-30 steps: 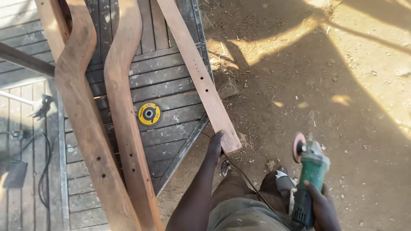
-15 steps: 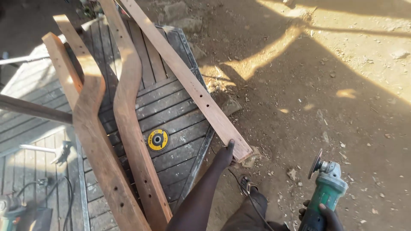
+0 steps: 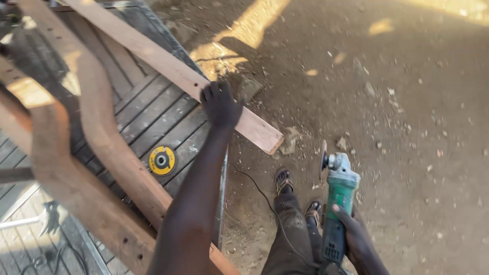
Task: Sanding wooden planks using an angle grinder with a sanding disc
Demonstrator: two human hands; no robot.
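Left hand point(image 3: 220, 104) lies across the straight pale wooden plank point(image 3: 173, 74), fingers curled over its far edge in a loose grip, near the end overhanging the dark slatted wooden bench point(image 3: 153, 109). Right hand point(image 3: 356, 237) wraps tight around the green angle grinder point(image 3: 337, 203), held low beside the legs, disc upward. Yellow round disc point(image 3: 162, 160) rests on the bench beside two curved brown timber pieces point(image 3: 97, 127).

A round yellow disc point(image 3: 162, 160) with a dark centre lies flat on the grey slatted counter point(image 3: 147, 109). Two curved brown wooden pieces point(image 3: 104, 135) rest across the slats beside it. A thin black cord point(image 3: 254, 186) trails over the dirt ground point(image 3: 407, 102), which is strewn with small stones and wood chips.
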